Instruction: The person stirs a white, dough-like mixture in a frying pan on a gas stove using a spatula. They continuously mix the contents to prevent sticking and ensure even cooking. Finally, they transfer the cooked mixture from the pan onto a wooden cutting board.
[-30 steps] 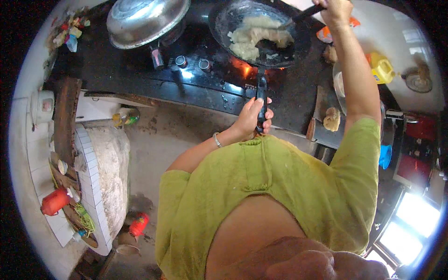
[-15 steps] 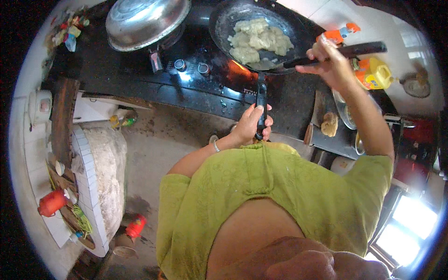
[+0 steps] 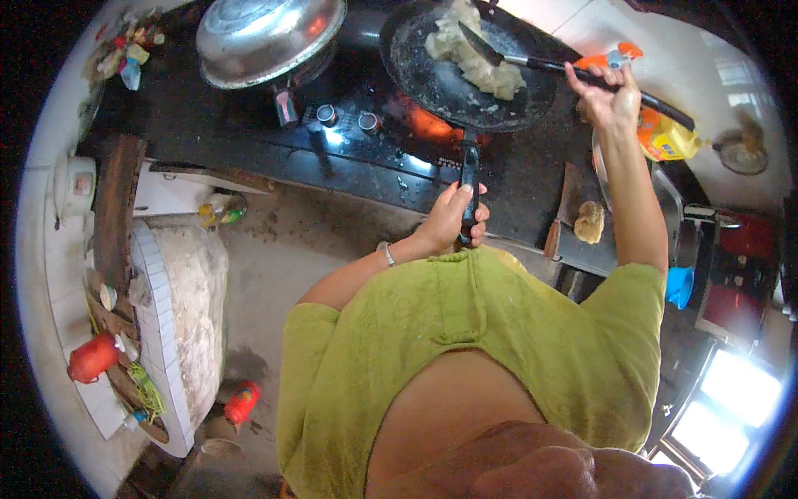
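My left hand point(image 3: 454, 213) is wrapped round the black handle of a dark wok point(image 3: 416, 79), which sits on a gas stove with an orange flame glowing beneath its near side. Pale, sticky dough-like food point(image 3: 490, 76) lies in a band across the far part of the wok. In my right hand point(image 3: 611, 100) is a spatula point(image 3: 559, 66) with a long black handle, gripped between thumb and fingers. Its metal blade rests on or against the food. Several whitish smears show on the wok's bare near surface.
Left of the wok stands a large metal pan with a domed lid point(image 3: 270, 37). Two stove knobs point(image 3: 327, 115) are on the black counter. A yellow jug point(image 3: 672, 140) and an orange bottle point(image 3: 611, 58) stand at the right, near a lumpy tan piece point(image 3: 589, 222) on the counter's edge.
The spatula blade has gone from the wok's near right edge up onto the food. The food has shifted to the far side, baring the wok's near part. My left hand keeps its hold.
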Available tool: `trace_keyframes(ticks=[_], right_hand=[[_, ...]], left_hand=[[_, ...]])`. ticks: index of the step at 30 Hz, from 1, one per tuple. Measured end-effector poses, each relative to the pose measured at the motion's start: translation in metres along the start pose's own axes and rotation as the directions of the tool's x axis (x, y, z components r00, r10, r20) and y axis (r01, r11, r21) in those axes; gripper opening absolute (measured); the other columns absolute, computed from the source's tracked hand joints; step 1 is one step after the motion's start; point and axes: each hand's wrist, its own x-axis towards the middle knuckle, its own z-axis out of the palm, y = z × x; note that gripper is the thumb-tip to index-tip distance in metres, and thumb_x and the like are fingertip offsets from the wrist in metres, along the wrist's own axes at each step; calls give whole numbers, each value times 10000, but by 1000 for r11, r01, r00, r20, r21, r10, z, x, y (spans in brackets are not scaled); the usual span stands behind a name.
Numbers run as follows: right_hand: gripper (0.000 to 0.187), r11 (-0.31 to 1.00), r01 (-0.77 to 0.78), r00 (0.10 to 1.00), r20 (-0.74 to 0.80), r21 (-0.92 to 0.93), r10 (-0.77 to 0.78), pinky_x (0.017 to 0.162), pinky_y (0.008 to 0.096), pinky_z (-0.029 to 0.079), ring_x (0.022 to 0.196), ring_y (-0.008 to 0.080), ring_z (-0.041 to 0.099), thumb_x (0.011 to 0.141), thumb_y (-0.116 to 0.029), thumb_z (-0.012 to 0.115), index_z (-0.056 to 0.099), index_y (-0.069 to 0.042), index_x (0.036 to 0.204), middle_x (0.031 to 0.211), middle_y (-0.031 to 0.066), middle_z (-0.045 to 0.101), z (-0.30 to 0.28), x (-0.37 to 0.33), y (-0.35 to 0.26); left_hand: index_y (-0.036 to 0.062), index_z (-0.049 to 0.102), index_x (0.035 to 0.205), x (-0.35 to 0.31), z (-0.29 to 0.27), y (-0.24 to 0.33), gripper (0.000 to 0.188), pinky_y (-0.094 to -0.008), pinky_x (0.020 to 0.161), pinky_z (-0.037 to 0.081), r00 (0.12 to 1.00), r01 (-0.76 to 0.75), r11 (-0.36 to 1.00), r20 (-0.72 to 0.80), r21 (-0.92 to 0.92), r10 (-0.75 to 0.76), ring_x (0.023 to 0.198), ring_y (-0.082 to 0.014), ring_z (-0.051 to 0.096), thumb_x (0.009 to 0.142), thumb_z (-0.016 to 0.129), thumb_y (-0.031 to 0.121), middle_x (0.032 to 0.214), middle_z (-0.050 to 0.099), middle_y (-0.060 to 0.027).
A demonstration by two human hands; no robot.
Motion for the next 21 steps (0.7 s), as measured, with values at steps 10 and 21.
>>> trace_keyframes(ticks=[10,21], right_hand=[[309,435,44,959,161,-899,235,615,362,519,602,87,366,897,-343,438,391,-116,692,620,-29,297,22,-44,-5],[289,58,869,475,861,-491,182,537,294,381,555,128,407,891,-196,466,444,4,684,577,60,339,36,9,80]], left_hand=[[90,352,1034,-4,-4,6,229,-313,449,408,999,-13,999,35,51,11,479,-142,447,924,341,291,681,437,-49],[104,384,1037,-7,-3,13,233,-294,445,379,999,29,994,12,105,-31,473,-128,409,928,329,302,681,433,-38]])
